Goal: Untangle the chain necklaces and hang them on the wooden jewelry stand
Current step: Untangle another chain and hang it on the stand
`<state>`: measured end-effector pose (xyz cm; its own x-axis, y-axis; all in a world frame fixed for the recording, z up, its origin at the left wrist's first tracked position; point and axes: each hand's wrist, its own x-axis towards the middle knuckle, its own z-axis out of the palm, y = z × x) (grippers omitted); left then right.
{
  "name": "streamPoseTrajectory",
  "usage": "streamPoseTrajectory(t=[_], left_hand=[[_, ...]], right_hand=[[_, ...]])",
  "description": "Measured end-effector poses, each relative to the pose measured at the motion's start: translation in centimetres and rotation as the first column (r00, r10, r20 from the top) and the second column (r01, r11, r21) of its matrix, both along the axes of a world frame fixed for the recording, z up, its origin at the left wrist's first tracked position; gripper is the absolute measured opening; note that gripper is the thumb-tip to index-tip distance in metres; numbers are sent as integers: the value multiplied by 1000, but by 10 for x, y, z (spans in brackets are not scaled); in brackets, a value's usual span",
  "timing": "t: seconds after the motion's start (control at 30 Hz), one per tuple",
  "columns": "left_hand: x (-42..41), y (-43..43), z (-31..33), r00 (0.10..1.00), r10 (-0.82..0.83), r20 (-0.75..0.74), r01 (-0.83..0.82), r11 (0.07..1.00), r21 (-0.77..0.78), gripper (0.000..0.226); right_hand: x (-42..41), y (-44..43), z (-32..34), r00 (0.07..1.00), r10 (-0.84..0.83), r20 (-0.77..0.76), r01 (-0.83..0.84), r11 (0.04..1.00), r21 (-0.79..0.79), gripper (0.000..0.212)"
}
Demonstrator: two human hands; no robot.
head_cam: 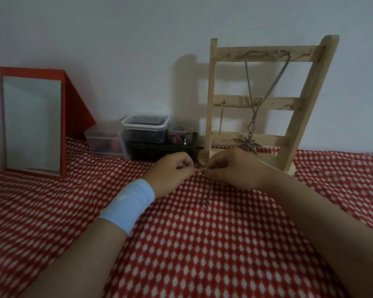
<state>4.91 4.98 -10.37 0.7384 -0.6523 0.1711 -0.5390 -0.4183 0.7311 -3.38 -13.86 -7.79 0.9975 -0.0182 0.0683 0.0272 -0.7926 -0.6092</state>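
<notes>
Head view: both hands meet low over the red-and-white patterned cloth (181, 244), just in front of the wooden stand (230, 53). The left hand (172, 171) and the right hand (235, 168) have their fingers curled in, each pinching a thin chain (205, 202) at the fingertips. The short stretch between them is blurred. A loose end trails down onto the cloth toward the person. A pale blue band (129, 203) wraps the left wrist.

The rounded front edge of the stand's base sits right behind the right hand's knuckles, so close I cannot tell whether they touch. The stand leans back toward the wall (116, 39). A long necklace (249, 87) hangs from its top rail, with a star-shaped pendant (249, 145) low down near the base. A shorter chain (221, 119) is draped on the middle rail.

To the left of the stand, plastic boxes (144, 127) are stacked against the wall, near the left hand. Farther left stands a red-framed mirror (32, 123), its lower edge resting on the cloth. A broad stretch of cloth lies between the mirror and the left forearm, and more spreads beneath both arms.
</notes>
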Motion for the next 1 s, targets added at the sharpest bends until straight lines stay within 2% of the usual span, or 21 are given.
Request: streamPoseTrajectory(t=[0.13, 0.23, 0.33, 0.47, 0.57, 0.6, 0.63, 0.7, 0.73, 0.8, 0.83, 0.93, 1.0], left_hand=[[2, 6, 11, 993, -5, 116, -5, 996, 91, 9], [4, 9, 18, 989, -26, 148, 9, 993, 117, 8], [4, 10, 23, 992, -52, 111, 42, 995, 91, 9], [3, 9, 24, 993, -60, 104, 49, 994, 97, 13], [1, 6, 25, 989, -23, 149, 19, 999, 27, 13], [-1, 4, 24, 987, -5, 164, 6, 1000, -7, 15], [-3, 3, 24, 986, 19, 167, -12, 999, -43, 17], [-6, 2, 23, 986, 66, 154, -51, 994, -95, 20], [-7, 3, 23, 985, 78, 153, -63, 993, -99, 21], [-7, 4, 22, 987, 73, 147, -63, 995, -74, 22], [-6, 4, 21, 988, 63, 143, -56, 997, -51, 22], [-6, 3, 18, 995, 44, 94, -43, 999, -11, 26], [-6, 3, 17, 1000, 21, -13, -21, 999, -29, 32]], right_hand=[[-2, 1, 2, 998, -26, -51, 32, 991, 132, 15], [-2, 1, 0, 990, -120, -68, 135, 951, 280, 13], [-1, 4, -3, 977, -193, -89, 212, 854, 475, 16], [2, 14, -7, 969, -231, -88, 235, 751, 618, 26], [2, 19, -6, 973, -202, -115, 218, 625, 750, 29], [1, 18, -6, 977, -177, -119, 207, 642, 738, 31], [-1, 17, -5, 981, -152, -120, 193, 712, 676, 33], [-6, 11, -2, 989, -95, -115, 136, 889, 436, 28], [-8, 8, 2, 990, -63, -127, 101, 942, 319, 24], [-8, 0, 7, 985, -15, -173, 44, 985, 167, 19], [-8, -3, 9, 980, -1, -201, 31, 989, 145, 17], [-7, -13, 13, 962, 38, -272, 36, 965, 261, 15], [-6, -23, 14, 963, 33, -266, 36, 967, 251, 27]])
